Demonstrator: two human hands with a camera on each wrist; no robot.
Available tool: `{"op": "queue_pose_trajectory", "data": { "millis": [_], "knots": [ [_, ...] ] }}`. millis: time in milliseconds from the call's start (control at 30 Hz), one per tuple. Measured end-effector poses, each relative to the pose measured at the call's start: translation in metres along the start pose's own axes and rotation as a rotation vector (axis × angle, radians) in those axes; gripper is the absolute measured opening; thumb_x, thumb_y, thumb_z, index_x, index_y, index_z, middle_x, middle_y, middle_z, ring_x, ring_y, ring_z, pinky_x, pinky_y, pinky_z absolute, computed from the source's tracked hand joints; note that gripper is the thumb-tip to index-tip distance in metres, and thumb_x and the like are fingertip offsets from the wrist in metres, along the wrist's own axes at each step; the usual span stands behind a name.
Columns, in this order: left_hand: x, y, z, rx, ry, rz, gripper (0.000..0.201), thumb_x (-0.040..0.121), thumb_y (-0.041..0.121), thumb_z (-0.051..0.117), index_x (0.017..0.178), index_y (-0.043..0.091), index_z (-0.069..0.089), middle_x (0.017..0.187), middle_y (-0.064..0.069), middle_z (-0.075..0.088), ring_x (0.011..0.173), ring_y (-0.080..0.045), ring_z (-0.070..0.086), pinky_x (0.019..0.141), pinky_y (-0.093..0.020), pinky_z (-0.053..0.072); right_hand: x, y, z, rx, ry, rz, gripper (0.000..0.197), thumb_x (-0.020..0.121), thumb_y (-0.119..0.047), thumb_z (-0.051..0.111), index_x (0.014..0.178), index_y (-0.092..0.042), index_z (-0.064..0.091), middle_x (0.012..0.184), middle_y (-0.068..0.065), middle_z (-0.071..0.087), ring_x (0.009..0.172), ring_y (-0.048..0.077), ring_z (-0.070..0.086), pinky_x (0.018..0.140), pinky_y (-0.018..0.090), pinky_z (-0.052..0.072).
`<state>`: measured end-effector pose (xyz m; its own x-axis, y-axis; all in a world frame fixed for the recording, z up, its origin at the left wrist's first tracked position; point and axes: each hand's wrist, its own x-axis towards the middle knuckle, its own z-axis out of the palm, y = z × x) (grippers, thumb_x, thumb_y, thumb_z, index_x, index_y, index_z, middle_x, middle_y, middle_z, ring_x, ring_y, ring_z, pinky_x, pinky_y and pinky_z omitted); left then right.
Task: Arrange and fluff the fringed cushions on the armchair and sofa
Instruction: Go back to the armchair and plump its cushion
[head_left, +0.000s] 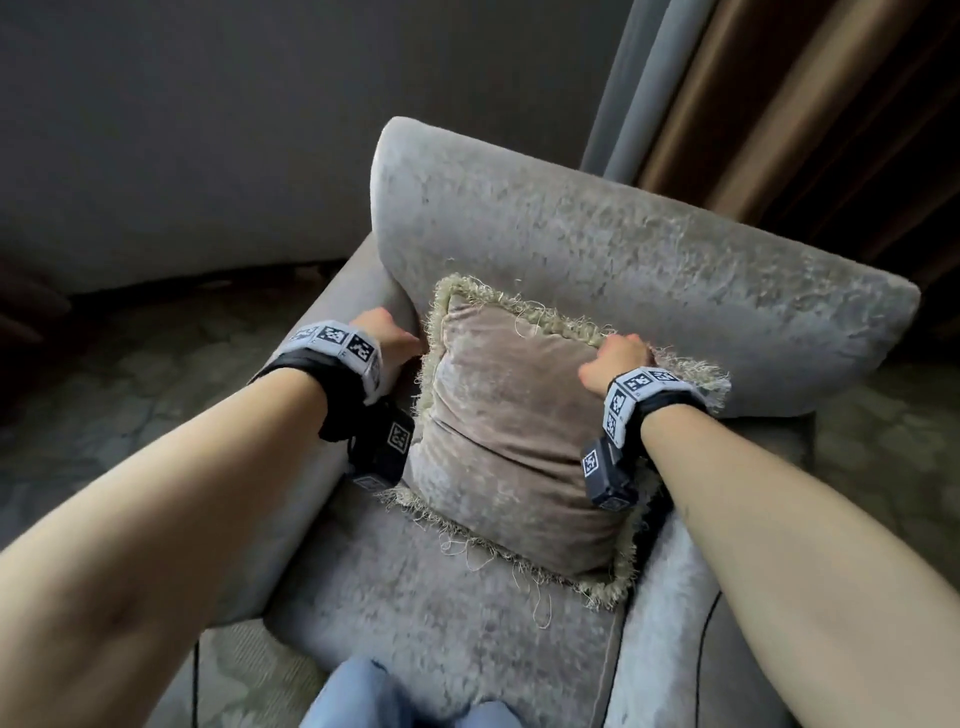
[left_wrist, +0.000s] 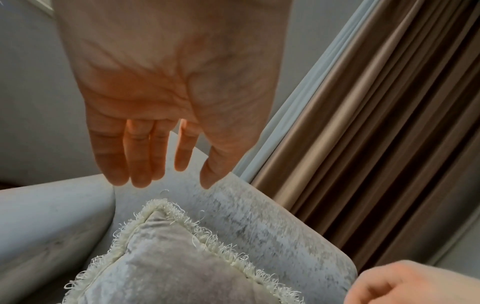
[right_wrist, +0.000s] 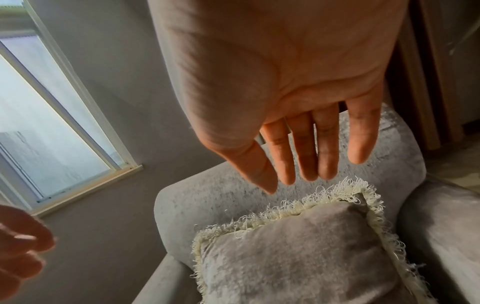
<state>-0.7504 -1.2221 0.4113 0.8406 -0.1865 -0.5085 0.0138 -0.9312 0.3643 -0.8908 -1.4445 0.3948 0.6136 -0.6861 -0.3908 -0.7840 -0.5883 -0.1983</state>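
Observation:
A taupe velvet cushion (head_left: 509, 441) with a cream fringe leans against the backrest of a grey armchair (head_left: 623, 249). My left hand (head_left: 408, 345) is at the cushion's upper left corner, between the fringe and the armrest. My right hand (head_left: 623, 353) is at the top edge near the upper right corner. In the left wrist view the left hand (left_wrist: 166, 174) has straight fingers just above the cushion (left_wrist: 168, 263) and holds nothing. In the right wrist view the right hand (right_wrist: 298, 181) is also flat, its fingertips close above the fringe of the cushion (right_wrist: 298, 257).
Padded armrests (head_left: 675, 597) flank the seat on both sides. A brown curtain (head_left: 831, 104) hangs behind the chair at the right and a grey wall at the left. A window (right_wrist: 39, 123) is set in that wall. My knees in blue trousers (head_left: 363, 696) touch the seat's front edge.

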Motion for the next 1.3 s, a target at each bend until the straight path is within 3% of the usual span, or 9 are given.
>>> {"op": "queue_pose_trajectory", "data": {
  "millis": [100, 200, 367, 567, 667, 800, 867, 1100, 1300],
  "knots": [
    [0.043, -0.007, 0.013, -0.060, -0.007, -0.078, 0.037, 0.071, 0.024, 0.071, 0.094, -0.004, 0.069, 0.081, -0.016, 0.063, 0.082, -0.032, 0.067, 0.078, -0.040, 0.057, 0.036, -0.014, 0.032, -0.024, 0.062, -0.087, 0.060, 0.074, -0.032, 0.075, 0.125, -0.010, 0.053, 0.135, 0.008, 0.043, 0.128, 0.029, 0.038, 0.104, 0.040, 0.035],
    [0.085, -0.004, 0.046, -0.022, 0.003, -0.102, 0.033, 0.062, 0.025, 0.077, 0.081, 0.002, 0.063, 0.079, -0.013, 0.061, 0.072, -0.028, 0.060, 0.064, -0.032, 0.049, 0.082, -0.024, 0.064, -0.105, -0.009, -0.162, 0.105, 0.057, -0.046, 0.087, 0.143, -0.019, 0.032, 0.150, 0.005, 0.028, 0.140, 0.025, 0.021, 0.110, 0.046, 0.024],
    [0.144, -0.020, 0.143, -0.010, -0.153, -0.086, 0.101, 0.051, 0.030, 0.093, 0.136, 0.012, 0.041, 0.133, -0.010, 0.051, 0.123, -0.029, 0.052, 0.101, -0.037, 0.045, 0.126, -0.007, 0.128, -0.339, -0.143, -0.133, 0.152, 0.041, -0.037, 0.094, 0.152, -0.024, -0.009, 0.159, 0.012, 0.002, 0.148, 0.029, 0.002, 0.116, 0.058, -0.004],
    [0.222, -0.049, 0.240, -0.267, -0.276, -0.178, 0.127, 0.021, 0.042, 0.098, 0.131, 0.012, 0.044, 0.125, 0.005, 0.058, 0.110, -0.013, 0.058, 0.091, -0.029, 0.052, 0.171, 0.001, 0.173, -0.402, 0.122, -0.172, 0.124, 0.045, -0.023, 0.087, 0.146, -0.020, 0.016, 0.145, 0.015, 0.026, 0.135, 0.033, 0.025, 0.115, 0.055, 0.005],
    [0.234, -0.044, 0.256, -0.289, -0.299, -0.096, 0.102, 0.042, 0.023, 0.097, 0.133, 0.013, 0.051, 0.127, 0.005, 0.059, 0.111, -0.011, 0.057, 0.082, -0.013, 0.050, 0.178, 0.005, 0.192, -0.414, 0.211, -0.196, 0.103, 0.053, -0.013, 0.074, 0.143, -0.019, 0.024, 0.143, 0.015, 0.030, 0.132, 0.034, 0.030, 0.115, 0.052, 0.007],
    [0.226, -0.047, 0.255, -0.196, -0.310, -0.087, 0.085, 0.051, 0.028, 0.093, 0.127, 0.010, 0.058, 0.131, -0.006, 0.060, 0.119, -0.022, 0.057, 0.094, -0.025, 0.043, 0.178, 0.005, 0.198, -0.370, 0.291, -0.190, 0.086, 0.057, -0.004, 0.065, 0.137, -0.017, 0.035, 0.129, 0.013, 0.046, 0.121, 0.032, 0.041, 0.107, 0.046, 0.023],
    [0.214, -0.049, 0.251, -0.207, -0.304, -0.132, 0.082, 0.048, 0.031, 0.093, 0.120, 0.007, 0.062, 0.123, -0.011, 0.065, 0.113, -0.025, 0.062, 0.085, -0.028, 0.046, 0.173, 0.004, 0.193, -0.337, 0.278, -0.181, 0.075, 0.062, -0.003, 0.065, 0.132, -0.016, 0.041, 0.121, 0.012, 0.055, 0.118, 0.032, 0.046, 0.104, 0.045, 0.027],
    [0.137, -0.058, 0.199, -0.037, -0.371, -0.071, 0.086, 0.061, 0.045, 0.086, 0.135, 0.015, 0.053, 0.138, -0.002, 0.055, 0.126, -0.019, 0.052, 0.101, -0.022, 0.038, 0.107, 0.000, 0.143, -0.326, 0.091, -0.142, 0.072, 0.062, -0.010, 0.069, 0.129, -0.016, 0.042, 0.110, 0.006, 0.066, 0.112, 0.026, 0.054, 0.097, 0.036, 0.032],
    [0.110, 0.019, 0.105, 0.036, -0.306, 0.160, 0.077, 0.046, 0.038, 0.094, 0.116, 0.018, 0.068, 0.115, -0.002, 0.070, 0.105, -0.019, 0.064, 0.092, -0.028, 0.051, 0.056, 0.020, 0.056, -0.095, 0.074, 0.128, 0.052, 0.067, -0.019, 0.070, 0.115, -0.022, 0.052, 0.110, 0.012, 0.067, 0.112, 0.032, 0.057, 0.099, 0.035, 0.039]
  ]
}}
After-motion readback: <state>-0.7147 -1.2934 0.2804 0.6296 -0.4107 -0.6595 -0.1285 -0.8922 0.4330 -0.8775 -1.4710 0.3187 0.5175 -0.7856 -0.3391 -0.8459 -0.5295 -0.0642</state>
